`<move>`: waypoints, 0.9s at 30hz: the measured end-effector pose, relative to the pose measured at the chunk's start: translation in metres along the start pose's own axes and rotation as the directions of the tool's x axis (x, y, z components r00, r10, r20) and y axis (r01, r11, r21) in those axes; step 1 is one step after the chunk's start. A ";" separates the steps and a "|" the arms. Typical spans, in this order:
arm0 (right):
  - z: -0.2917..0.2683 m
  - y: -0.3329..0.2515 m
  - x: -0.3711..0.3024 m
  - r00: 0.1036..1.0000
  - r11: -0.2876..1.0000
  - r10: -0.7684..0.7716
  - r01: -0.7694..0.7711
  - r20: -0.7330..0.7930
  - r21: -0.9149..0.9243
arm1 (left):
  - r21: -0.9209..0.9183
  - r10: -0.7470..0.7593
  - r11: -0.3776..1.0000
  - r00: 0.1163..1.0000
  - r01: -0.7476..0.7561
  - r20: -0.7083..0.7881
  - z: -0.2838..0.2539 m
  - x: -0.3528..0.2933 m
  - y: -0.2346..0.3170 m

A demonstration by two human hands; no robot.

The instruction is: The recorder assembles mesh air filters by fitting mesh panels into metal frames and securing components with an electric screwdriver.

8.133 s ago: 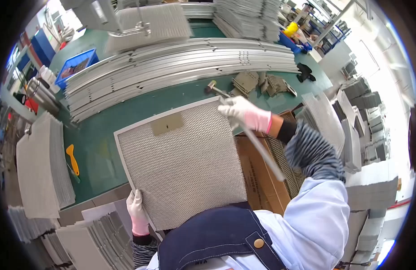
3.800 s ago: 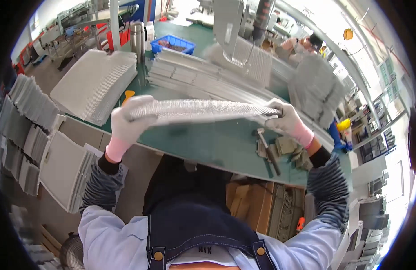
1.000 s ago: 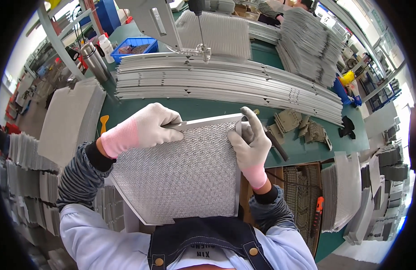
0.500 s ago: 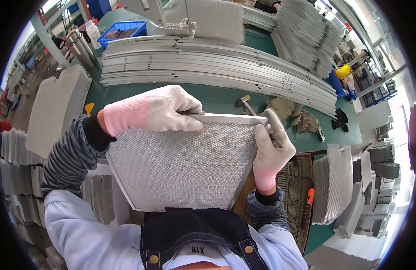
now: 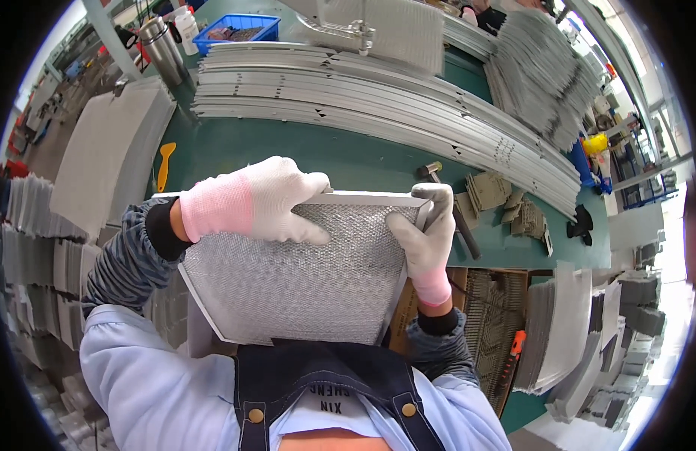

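A rectangular panel of silvery, crinkled metal mesh (image 5: 295, 278) is held at the centre, its lower edge by the person's dark navy apron (image 5: 329, 364). A smooth pale metal strip (image 5: 366, 198) borders it at 12 o'clock. The left grip, a white glove with a pink cuff (image 5: 276, 199), straddles the upper edge with the thumb spread over the mesh; I cannot tell how firmly it clamps. The right grip, gloved alike (image 5: 425, 244), is closed around the corner at 1 o'clock.

At 4 o'clock, a brown cardboard box (image 5: 398, 325) contains close-packed rows of grey-beige metal pieces (image 5: 487, 319), with an orange-and-black knife-like tool (image 5: 518, 343) along its right side. At 11 o'clock, an open blue plastic tray (image 5: 269, 31) holds small dark and reddish bits, too fine to make out.

On the smooth green worktop (image 5: 325, 156), long, straight silver metal strips (image 5: 378, 98) lie stacked at 12 o'clock. At 2 o'clock rest a dark-handled hammer (image 5: 465, 237) and flat beige metal plates (image 5: 487, 190). At 10 o'clock lie a flat yellow scraper (image 5: 165, 167) and, farther out, a pile of pale grey sheets (image 5: 111, 161); a cylindrical steel flask (image 5: 163, 52) stands beyond.
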State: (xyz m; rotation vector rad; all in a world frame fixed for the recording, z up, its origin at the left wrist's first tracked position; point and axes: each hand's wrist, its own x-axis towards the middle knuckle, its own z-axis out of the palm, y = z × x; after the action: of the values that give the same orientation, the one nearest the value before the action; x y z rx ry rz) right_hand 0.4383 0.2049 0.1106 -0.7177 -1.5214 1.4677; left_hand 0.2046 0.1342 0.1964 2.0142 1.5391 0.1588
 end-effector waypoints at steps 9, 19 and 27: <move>-0.052 0.075 0.024 0.994 0.648 -0.101 0.043 0.030 0.761 | -0.053 -0.065 0.998 0.451 0.041 -0.890 0.014 -0.069 -0.069; -0.047 0.030 0.130 1.000 0.957 -0.009 0.008 0.002 0.291 | -0.999 -0.667 -0.041 0.745 -0.026 0.007 0.146 -0.141 -0.122; 0.032 -0.079 0.090 0.876 0.945 -0.323 0.274 -0.358 -0.181 | -0.005 -0.004 0.976 -0.005 0.220 -1.000 0.028 -0.136 -0.228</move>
State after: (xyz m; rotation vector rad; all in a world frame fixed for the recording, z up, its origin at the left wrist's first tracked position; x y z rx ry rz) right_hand 0.3833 0.2578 0.2077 -0.7531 -1.3527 0.9410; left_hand -0.0188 0.0350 0.0896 1.7587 2.5662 1.9159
